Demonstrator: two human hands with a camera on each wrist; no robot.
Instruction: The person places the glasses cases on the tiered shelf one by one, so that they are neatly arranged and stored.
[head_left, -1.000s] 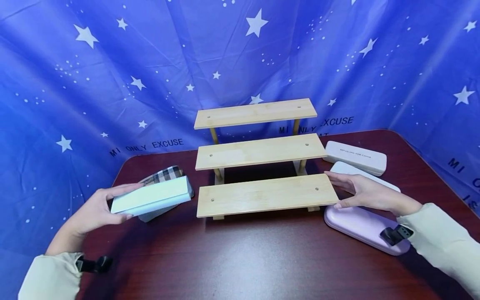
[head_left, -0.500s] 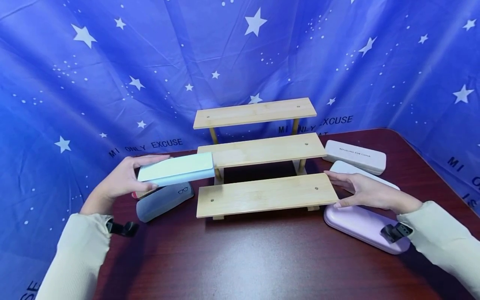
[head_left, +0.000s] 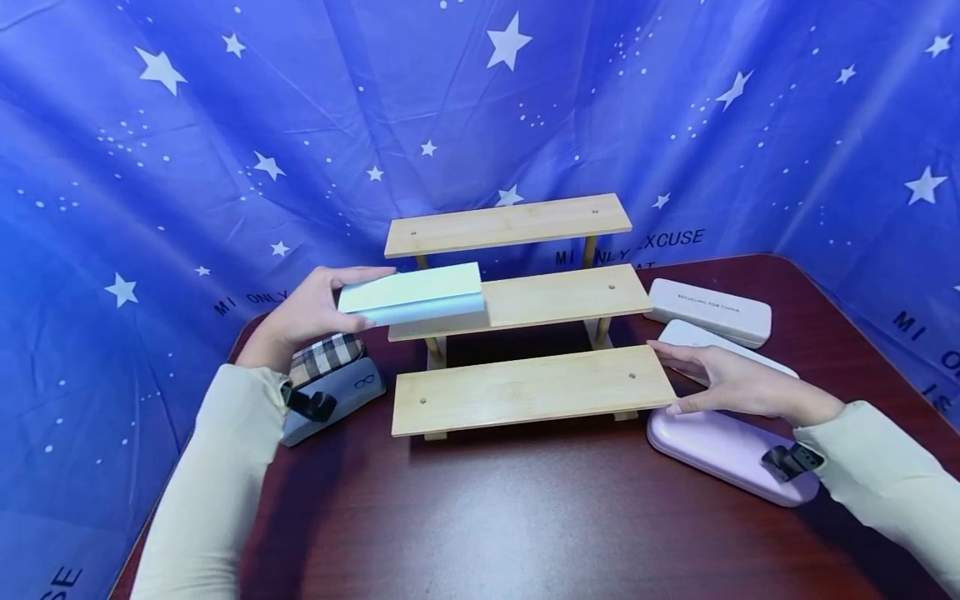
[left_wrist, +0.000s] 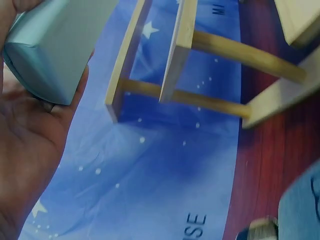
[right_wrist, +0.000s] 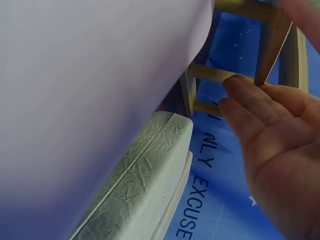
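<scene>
My left hand [head_left: 309,315] grips a light blue glasses case [head_left: 412,293] by its left end, thumb in front and fingers behind. The case is over the left part of the middle shelf of a three-tier wooden display stand [head_left: 532,392]; whether it touches the board cannot be told. In the left wrist view, the end of the glasses case [left_wrist: 55,60] sits in the palm. My right hand [head_left: 726,385] holds the right end of the stand's lowest shelf, thumb at the front corner, fingers at the back one. The right wrist view shows fingers [right_wrist: 255,102] against the board's edge.
Right of the stand lie a lilac glasses case [head_left: 727,458], a white case [head_left: 686,335] partly behind my hand, and a lettered pale case [head_left: 708,312]. On the left are a grey-blue case [head_left: 352,400] and a checked case [head_left: 326,358]. A starry blue curtain [head_left: 300,83] hangs behind.
My left hand has carried the light blue case up and rightward, from above the left-hand cases to over the middle shelf. The right hand stays at the lowest shelf's end.
</scene>
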